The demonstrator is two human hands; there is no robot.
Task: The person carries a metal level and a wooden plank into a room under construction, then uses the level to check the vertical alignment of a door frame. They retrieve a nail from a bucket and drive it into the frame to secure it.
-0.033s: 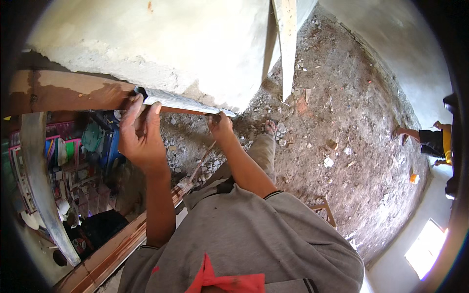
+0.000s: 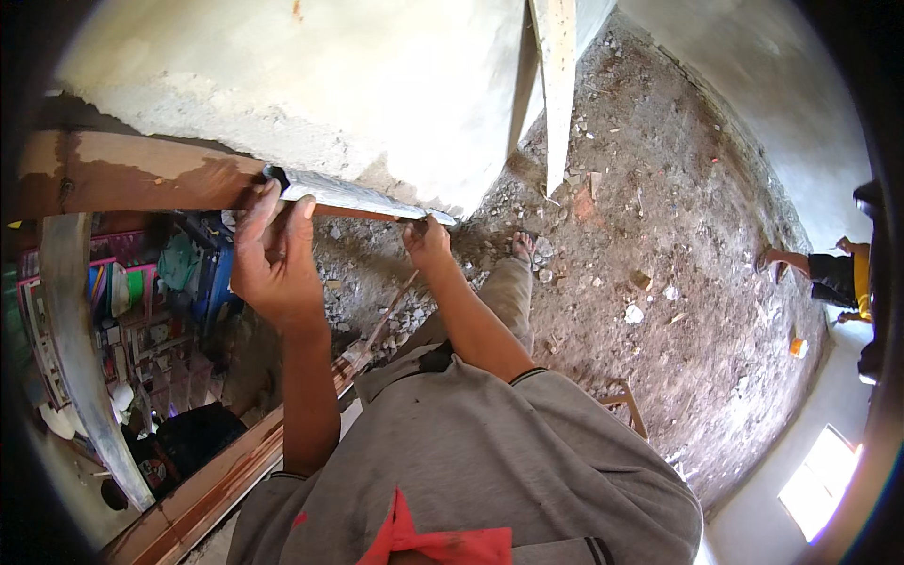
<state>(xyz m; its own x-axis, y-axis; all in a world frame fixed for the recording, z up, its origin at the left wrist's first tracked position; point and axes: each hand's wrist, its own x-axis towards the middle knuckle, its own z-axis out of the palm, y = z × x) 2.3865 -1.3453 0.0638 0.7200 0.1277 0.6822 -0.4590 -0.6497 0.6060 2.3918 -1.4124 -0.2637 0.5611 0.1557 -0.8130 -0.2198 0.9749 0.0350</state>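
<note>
A long silver-grey hollow metal length (image 2: pixel 353 193) lies along the rough lower edge of a plastered wall (image 2: pixel 330 85), against a reddish-brown beam (image 2: pixel 132 179). Its dark open end is at the left. There my left hand (image 2: pixel 281 273) pinches it, thumb on one side and fingers on the other. Near the far right end, my right hand (image 2: pixel 428 247) is closed on the lower edge of the same piece, its fingertips partly hidden. I cannot tell whether the piece is fixed to the beam.
A pale tapered board (image 2: pixel 556 94) hangs down beside the wall corner. Rubble and stones cover the dirt floor (image 2: pixel 678 245). At the left, a grey post (image 2: pixel 71 311) stands before cluttered goods. Another person (image 2: pixel 833 273) is at the far right, near an orange container (image 2: pixel 799 347).
</note>
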